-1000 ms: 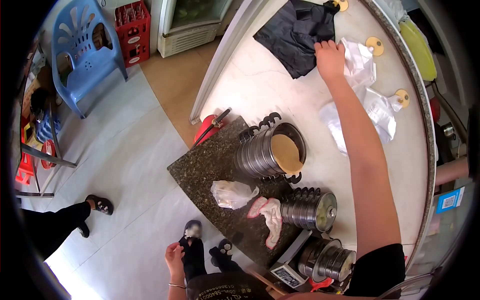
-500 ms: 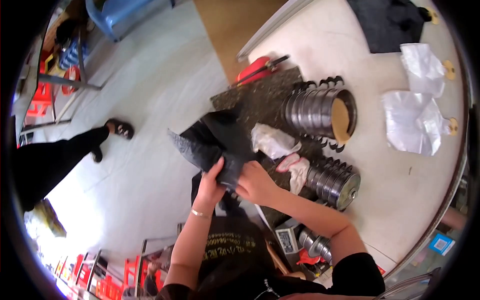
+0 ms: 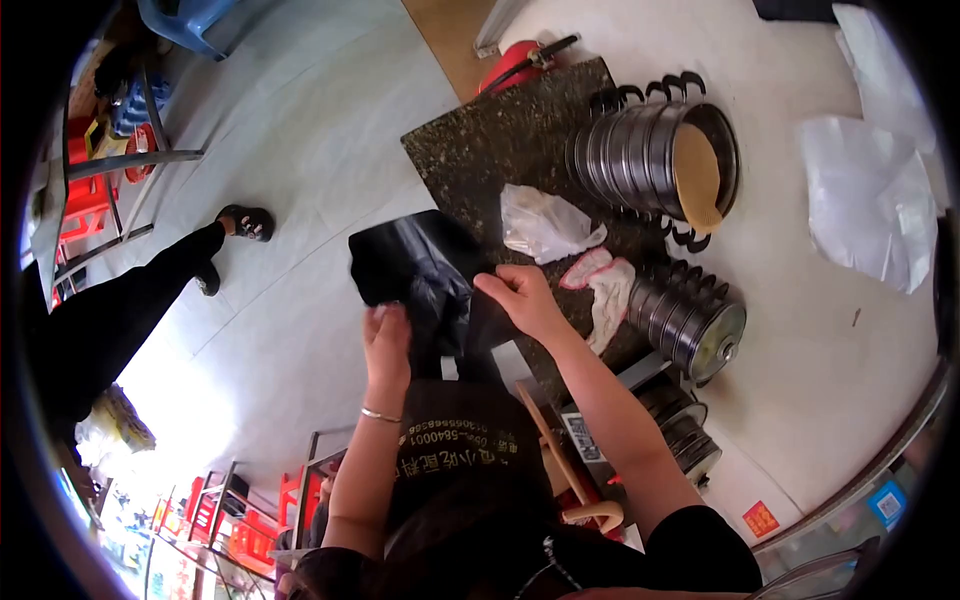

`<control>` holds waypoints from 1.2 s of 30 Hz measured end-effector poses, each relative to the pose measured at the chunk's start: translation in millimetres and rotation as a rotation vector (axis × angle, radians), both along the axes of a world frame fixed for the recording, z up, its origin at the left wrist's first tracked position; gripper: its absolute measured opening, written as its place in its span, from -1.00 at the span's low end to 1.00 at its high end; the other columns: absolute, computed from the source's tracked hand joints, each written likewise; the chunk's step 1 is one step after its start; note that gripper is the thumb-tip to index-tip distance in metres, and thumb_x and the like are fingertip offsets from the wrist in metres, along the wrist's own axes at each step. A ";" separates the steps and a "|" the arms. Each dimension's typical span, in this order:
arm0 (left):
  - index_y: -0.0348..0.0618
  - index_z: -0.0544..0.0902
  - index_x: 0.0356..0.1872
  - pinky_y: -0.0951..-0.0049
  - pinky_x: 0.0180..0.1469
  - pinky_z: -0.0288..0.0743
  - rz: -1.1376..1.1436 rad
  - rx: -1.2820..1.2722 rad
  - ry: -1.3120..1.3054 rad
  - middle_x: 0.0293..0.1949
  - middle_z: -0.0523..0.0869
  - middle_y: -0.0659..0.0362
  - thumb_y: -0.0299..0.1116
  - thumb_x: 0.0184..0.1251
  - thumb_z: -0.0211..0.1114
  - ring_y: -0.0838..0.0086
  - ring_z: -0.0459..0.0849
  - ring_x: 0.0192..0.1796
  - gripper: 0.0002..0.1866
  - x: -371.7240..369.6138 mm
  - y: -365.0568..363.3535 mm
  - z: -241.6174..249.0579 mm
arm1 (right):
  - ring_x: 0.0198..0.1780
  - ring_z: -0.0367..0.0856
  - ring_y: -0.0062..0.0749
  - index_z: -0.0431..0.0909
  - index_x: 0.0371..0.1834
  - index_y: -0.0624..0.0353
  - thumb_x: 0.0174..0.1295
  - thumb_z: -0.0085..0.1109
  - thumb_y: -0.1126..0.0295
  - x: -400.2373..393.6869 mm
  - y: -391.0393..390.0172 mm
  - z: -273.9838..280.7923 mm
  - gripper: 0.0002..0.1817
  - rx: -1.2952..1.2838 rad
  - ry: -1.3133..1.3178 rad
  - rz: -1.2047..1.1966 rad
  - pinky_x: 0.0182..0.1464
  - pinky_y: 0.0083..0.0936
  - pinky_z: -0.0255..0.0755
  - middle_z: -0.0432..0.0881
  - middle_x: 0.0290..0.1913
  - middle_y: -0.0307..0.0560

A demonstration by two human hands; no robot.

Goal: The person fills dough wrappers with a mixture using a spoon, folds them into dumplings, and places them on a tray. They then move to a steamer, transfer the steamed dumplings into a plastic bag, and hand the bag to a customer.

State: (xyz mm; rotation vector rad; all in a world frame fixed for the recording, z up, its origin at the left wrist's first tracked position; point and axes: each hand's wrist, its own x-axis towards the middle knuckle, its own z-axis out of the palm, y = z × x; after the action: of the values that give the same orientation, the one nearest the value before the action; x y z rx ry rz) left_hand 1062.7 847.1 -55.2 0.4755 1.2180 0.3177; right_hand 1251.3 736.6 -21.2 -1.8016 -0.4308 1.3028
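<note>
A black plastic bag (image 3: 425, 262) is spread between my two hands in front of the apron. My left hand (image 3: 386, 345), with a bracelet at the wrist, is closed at the bag's lower left edge; its fingertips are slightly blurred. The right edge of the bag is pinched between the thumb and fingers of my right hand (image 3: 522, 298). Just beyond that hand, a knotted clear plastic bag (image 3: 545, 222) with pale contents lies on the dark speckled counter (image 3: 470, 135). A white glove with a red cuff (image 3: 608, 295) lies beside it.
Stacked metal pans with black handles (image 3: 625, 160) stand at the right, a tan disc (image 3: 697, 178) leaning in the opening. Another lidded stack (image 3: 690, 320) sits nearer. Clear bags (image 3: 865, 200) hang at far right. Another person's leg (image 3: 150, 300) is at left, with red stools (image 3: 250, 540) below.
My hands have moved apart, and the black bag is now stretched wider between them. The view has shifted, with the counter and pans appearing higher.
</note>
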 end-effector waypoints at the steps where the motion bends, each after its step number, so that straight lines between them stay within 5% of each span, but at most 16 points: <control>1: -0.30 0.36 0.27 0.28 0.34 0.30 0.002 0.333 0.336 0.25 0.47 0.04 -0.40 0.42 0.16 0.27 0.42 0.31 -0.55 3.4 -4.6 -0.2 | -0.50 0.25 -0.64 0.47 -0.50 0.35 0.28 0.24 0.29 -4.1 -7.1 0.3 -0.67 0.004 -0.169 -0.029 -0.47 -0.51 0.18 0.25 -0.61 -0.16; 3: -0.18 0.43 0.24 0.06 0.40 0.14 -0.340 0.883 0.343 0.29 0.41 -0.01 -0.39 0.27 0.31 0.09 0.30 0.39 -0.49 15.8 -14.7 18.8 | -0.49 0.32 -0.63 0.49 -0.45 0.34 0.19 0.31 0.39 -10.5 -18.8 0.7 -0.76 0.141 -0.249 -0.088 -0.44 -0.47 0.24 0.37 -0.59 -0.09; 6: -0.16 0.70 -0.18 0.11 0.41 0.13 -0.769 1.102 0.067 0.26 0.46 -0.02 -0.43 0.08 0.45 -0.01 0.26 0.42 -0.76 55.6 -26.4 55.0 | -0.38 0.47 -0.69 0.57 -0.28 0.26 0.23 0.28 0.41 -14.4 -35.8 11.7 -0.85 0.158 0.178 -0.237 -0.32 -0.66 0.38 0.61 -0.38 -0.31; 9: -0.20 0.69 -0.20 0.19 0.33 0.27 -0.543 0.860 -0.092 0.06 0.62 0.07 -0.41 0.25 0.35 0.19 0.47 0.27 -0.86 64.7 -38.2 34.5 | -0.22 0.58 -0.63 0.56 -0.12 0.22 0.33 0.20 0.34 -9.6 -54.7 14.7 -0.81 0.106 0.646 -0.753 -0.13 -0.60 0.47 0.65 -0.24 -0.26; 11: -0.20 0.65 -0.15 0.29 0.24 0.35 -0.109 0.335 -0.028 -0.05 0.66 0.18 -0.35 0.42 0.20 0.41 0.55 0.13 -0.85 60.1 -37.7 28.2 | 0.10 0.59 -0.30 0.51 0.04 0.15 0.43 0.03 0.16 4.8 -81.0 -4.5 -0.68 0.466 0.971 -1.121 0.15 -0.27 0.49 0.62 0.09 -0.04; 14: -0.16 0.56 0.07 0.31 0.28 0.27 0.074 0.152 0.131 0.02 0.61 0.20 -0.22 0.41 0.23 0.46 0.49 0.19 -0.68 14.8 -29.8 -6.6 | 0.16 0.56 -0.31 0.51 0.07 0.19 0.46 -0.02 0.16 28.2 -103.1 -7.2 -0.66 0.601 0.848 -1.300 0.19 -0.27 0.47 0.60 0.14 -0.04; 16: -0.16 0.54 0.09 0.24 0.34 0.23 0.062 0.140 0.267 0.10 0.58 0.18 -0.19 0.36 0.29 0.43 0.45 0.26 -0.62 23.4 -33.0 8.6 | 0.08 0.59 -0.37 0.52 -0.01 0.14 0.46 -0.02 0.18 31.2 -94.0 15.7 -0.72 0.471 0.626 -1.180 0.15 -0.38 0.48 0.64 0.03 -0.13; 18: -0.16 0.52 0.14 0.06 0.44 0.08 -0.251 0.864 0.292 0.22 0.50 0.07 -0.21 0.20 0.38 0.26 0.35 0.39 -0.50 43.2 -44.8 41.2 | -0.17 0.47 -0.69 0.49 -0.16 0.11 0.41 0.10 0.32 9.3 -95.6 7.2 -0.89 0.374 0.359 -0.914 -0.10 -0.67 0.38 0.52 -0.26 -0.36; 19: -0.16 0.52 0.14 0.06 0.44 0.08 -0.249 0.866 0.290 0.22 0.50 0.07 -0.21 0.20 0.38 0.26 0.35 0.39 -0.50 50.2 -40.3 55.4 | -0.26 0.36 -0.80 0.48 -0.22 0.12 0.37 0.15 0.38 1.5 -88.5 14.8 -0.91 0.292 0.306 -0.772 -0.21 -0.77 0.30 0.44 -0.33 -0.43; 21: -0.12 0.54 0.13 -0.09 0.49 -0.08 -1.103 1.182 0.314 0.27 0.45 0.01 -0.36 0.05 0.38 0.07 0.26 0.44 -0.47 63.9 -31.5 76.0 | -0.26 0.35 -0.83 0.48 -0.22 0.12 0.34 0.18 0.44 -3.9 -77.1 33.2 -0.93 0.335 0.422 -0.552 -0.22 -0.78 0.28 0.44 -0.32 -0.47; 22: -0.09 0.64 -0.01 -0.01 0.37 0.22 -1.227 1.214 0.222 0.13 0.56 -0.01 -0.49 -0.03 0.32 -0.01 0.43 0.28 -0.56 53.3 -24.6 58.1 | -0.26 0.34 -0.86 0.49 -0.23 0.13 0.34 0.19 0.44 -6.8 -78.2 26.8 -0.93 0.337 0.504 -0.520 -0.21 -0.81 0.26 0.44 -0.32 -0.49; 23: -0.09 0.64 -0.01 -0.01 0.37 0.22 -1.219 1.227 0.225 0.13 0.56 -0.01 -0.49 -0.03 0.32 -0.01 0.43 0.28 -0.56 41.7 -21.2 43.8 | -0.15 0.50 -0.70 0.50 -0.11 0.16 0.29 0.24 0.43 -2.6 -83.4 16.6 -0.83 0.295 0.478 -0.400 -0.09 -0.68 0.36 0.57 -0.22 -0.32; 25: -0.13 0.70 -0.15 0.14 0.11 0.48 -0.954 0.927 0.408 -0.08 0.64 0.01 -0.55 -0.10 0.28 0.02 0.61 0.03 -0.63 20.4 -17.5 34.4 | 0.10 0.53 -0.35 0.53 0.02 0.16 0.17 0.36 0.34 26.2 -76.2 21.9 -0.63 0.309 -0.349 -0.100 0.12 -0.42 0.37 0.60 -0.02 -0.09; 28: -0.21 0.71 -0.20 0.18 -0.11 0.53 -0.949 1.019 0.644 -0.29 0.65 -0.03 -0.54 -0.04 0.27 0.01 0.65 -0.20 -0.71 -11.1 -10.1 45.6 | 0.30 0.34 0.11 0.31 0.38 -0.04 0.00 0.42 0.34 67.6 -85.4 -11.2 -0.21 -0.096 -1.113 0.176 0.31 -0.11 0.24 0.33 0.32 0.17; 31: -0.26 0.70 -0.20 0.12 -0.11 0.51 -0.833 1.075 0.835 -0.32 0.65 -0.09 -0.50 0.04 0.27 -0.03 0.65 -0.21 -0.75 -45.3 2.1 25.8 | 0.10 0.53 0.02 0.59 0.05 0.14 0.10 0.14 0.57 85.1 -113.1 -90.3 -0.61 -0.050 -0.655 0.216 0.10 -0.22 0.44 0.56 0.06 0.09; 36: -0.19 0.39 0.02 0.10 -0.22 0.48 -0.589 1.123 0.936 -0.43 0.66 -0.04 -0.41 0.13 0.32 0.01 0.66 -0.30 -0.57 -41.5 24.9 36.6 | -0.13 0.59 0.00 0.62 -0.25 0.25 0.10 0.07 0.65 59.9 -93.4 -2.7 -0.81 0.148 -0.632 0.264 -0.08 -0.25 0.48 0.59 -0.24 0.04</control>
State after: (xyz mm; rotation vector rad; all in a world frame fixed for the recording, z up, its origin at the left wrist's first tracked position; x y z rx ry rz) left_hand 1021.2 871.9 -18.6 2.0822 1.6254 0.2431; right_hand 1311.2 643.2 -23.9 -2.0523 -1.1093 0.8074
